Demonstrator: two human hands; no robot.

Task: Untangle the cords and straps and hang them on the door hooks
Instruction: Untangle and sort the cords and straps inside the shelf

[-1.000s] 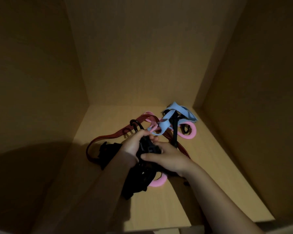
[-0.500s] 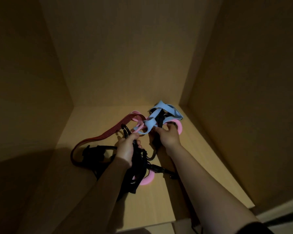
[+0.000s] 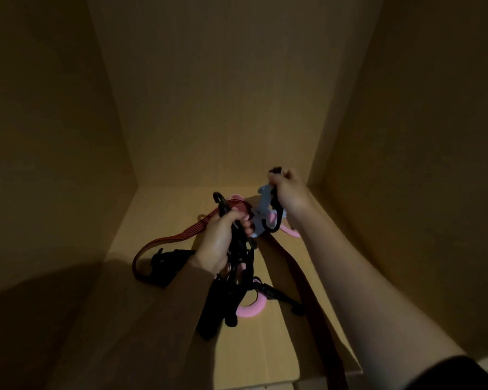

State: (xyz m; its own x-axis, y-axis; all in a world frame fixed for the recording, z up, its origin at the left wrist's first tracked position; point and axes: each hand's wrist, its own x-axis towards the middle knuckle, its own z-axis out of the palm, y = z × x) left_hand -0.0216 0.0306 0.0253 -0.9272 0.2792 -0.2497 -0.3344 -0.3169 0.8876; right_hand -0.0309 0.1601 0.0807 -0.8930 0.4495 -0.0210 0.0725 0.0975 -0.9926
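Observation:
A tangle of cords and straps lies on the floor of a dim wooden cupboard. My left hand (image 3: 220, 243) grips a bundle of black straps (image 3: 231, 294) with a black hook (image 3: 219, 199) sticking up above its fingers. My right hand (image 3: 289, 192) is raised at the back right, closed on a black strap and the light blue band (image 3: 264, 205), which stretches down toward the left hand. A red striped bungee cord (image 3: 178, 236) loops off to the left. A pink band (image 3: 251, 309) shows under the black straps and again under my right wrist.
The wooden shelf floor (image 3: 164, 209) is boxed in by a back wall (image 3: 223, 108) and side walls (image 3: 406, 164) close on both sides. A dark strap (image 3: 319, 319) trails over the shelf's front edge at the lower right. No door hooks are in sight.
My right hand has lifted up and back to the right, pulling the blue band and a black strap taut away from the pile. My left hand keeps its grip on the black straps.

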